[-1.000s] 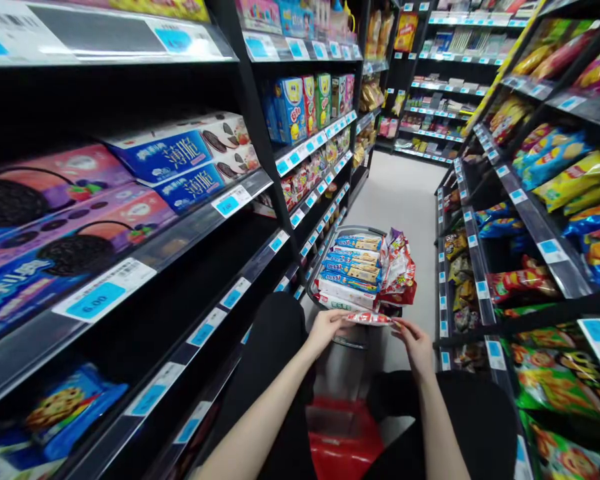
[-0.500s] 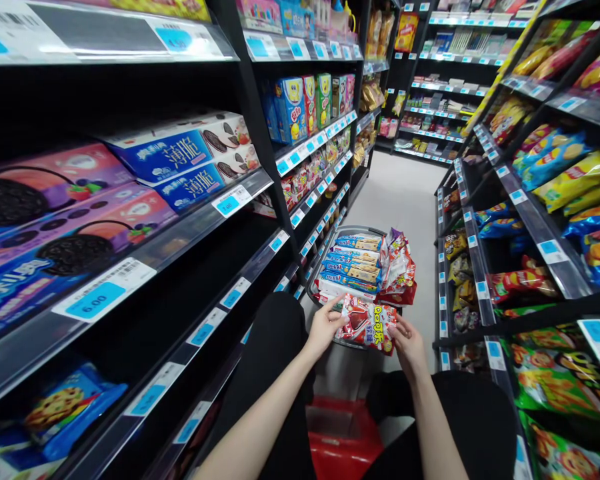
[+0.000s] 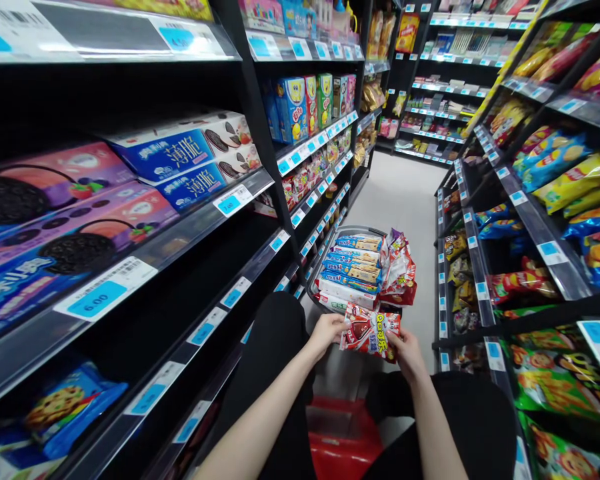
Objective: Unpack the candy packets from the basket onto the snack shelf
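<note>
Between both hands I hold a red and white candy bag (image 3: 370, 331) with yellow lettering, its front turned up. My left hand (image 3: 329, 333) pinches its left edge, and my right hand (image 3: 405, 350) grips the right edge. Just beyond the bag stands a dark basket (image 3: 311, 275) on the floor. Blue cookie packs (image 3: 353, 263) lie stacked in rows inside it, with white packs (image 3: 345, 292) at the near end. More red candy bags (image 3: 399, 263) are heaped along its right side.
Shelves with cookie boxes (image 3: 180, 157) rise close on my left. Racks of chip bags (image 3: 575, 177) line the right. A red stool (image 3: 347, 453) is between my legs. The pale aisle floor (image 3: 385, 183) runs to shelves at the far end.
The candy bag and both hands have come slightly down toward me and a little right. More of the white packs in the basket now shows.
</note>
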`<state>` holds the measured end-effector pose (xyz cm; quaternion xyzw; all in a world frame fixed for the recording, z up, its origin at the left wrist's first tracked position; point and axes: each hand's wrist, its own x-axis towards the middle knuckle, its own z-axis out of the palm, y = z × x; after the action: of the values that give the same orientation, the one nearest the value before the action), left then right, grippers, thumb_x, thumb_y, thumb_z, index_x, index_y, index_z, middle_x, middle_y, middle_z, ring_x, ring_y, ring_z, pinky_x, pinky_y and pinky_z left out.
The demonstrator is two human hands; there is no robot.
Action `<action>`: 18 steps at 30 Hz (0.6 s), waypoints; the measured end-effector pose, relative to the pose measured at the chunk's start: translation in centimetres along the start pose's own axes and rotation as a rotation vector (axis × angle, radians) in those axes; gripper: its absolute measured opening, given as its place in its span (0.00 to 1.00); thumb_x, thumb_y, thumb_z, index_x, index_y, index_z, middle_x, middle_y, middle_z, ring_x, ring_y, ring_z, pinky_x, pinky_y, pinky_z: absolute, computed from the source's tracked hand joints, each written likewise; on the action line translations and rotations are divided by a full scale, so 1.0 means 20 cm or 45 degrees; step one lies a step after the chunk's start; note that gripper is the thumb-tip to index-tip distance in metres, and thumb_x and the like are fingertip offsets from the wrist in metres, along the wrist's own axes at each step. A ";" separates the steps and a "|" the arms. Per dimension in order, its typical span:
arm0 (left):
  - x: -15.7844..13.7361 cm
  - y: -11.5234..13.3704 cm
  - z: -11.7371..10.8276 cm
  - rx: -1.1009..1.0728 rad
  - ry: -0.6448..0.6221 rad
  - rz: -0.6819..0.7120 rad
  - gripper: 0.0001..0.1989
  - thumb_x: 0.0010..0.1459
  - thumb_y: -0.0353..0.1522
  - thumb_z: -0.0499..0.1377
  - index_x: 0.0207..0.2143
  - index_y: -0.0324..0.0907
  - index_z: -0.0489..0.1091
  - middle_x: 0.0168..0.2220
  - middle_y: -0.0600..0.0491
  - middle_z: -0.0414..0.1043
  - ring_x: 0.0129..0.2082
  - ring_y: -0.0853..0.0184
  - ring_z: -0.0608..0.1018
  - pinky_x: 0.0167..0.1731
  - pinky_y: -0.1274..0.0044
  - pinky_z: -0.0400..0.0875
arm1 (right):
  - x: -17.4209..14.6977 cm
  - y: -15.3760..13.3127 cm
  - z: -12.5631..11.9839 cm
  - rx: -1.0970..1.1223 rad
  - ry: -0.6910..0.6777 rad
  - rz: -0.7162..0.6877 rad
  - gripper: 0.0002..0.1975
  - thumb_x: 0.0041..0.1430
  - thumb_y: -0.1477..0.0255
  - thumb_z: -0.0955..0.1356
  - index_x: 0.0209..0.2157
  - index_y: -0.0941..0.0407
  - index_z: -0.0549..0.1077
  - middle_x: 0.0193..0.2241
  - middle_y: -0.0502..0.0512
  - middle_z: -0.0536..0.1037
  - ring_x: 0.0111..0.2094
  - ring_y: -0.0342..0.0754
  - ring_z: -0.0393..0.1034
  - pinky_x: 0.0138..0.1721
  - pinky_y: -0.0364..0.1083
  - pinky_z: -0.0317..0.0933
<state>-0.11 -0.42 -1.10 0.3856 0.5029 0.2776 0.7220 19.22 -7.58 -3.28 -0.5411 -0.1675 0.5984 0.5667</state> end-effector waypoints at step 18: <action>-0.04 -0.01 0.03 -0.019 -0.226 -0.167 0.20 0.36 0.35 0.67 0.35 0.36 0.72 0.27 0.49 0.75 0.25 0.67 0.76 0.24 0.77 0.69 | -0.04 0.01 0.03 -0.008 -0.085 0.116 0.25 0.36 0.69 0.75 0.39 0.56 0.70 0.32 0.55 0.80 0.30 0.52 0.75 0.29 0.46 0.69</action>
<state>0.15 -1.40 -0.79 0.3698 0.4589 0.1983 0.7831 18.48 -8.16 -2.84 -0.5295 -0.1633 0.6409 0.5312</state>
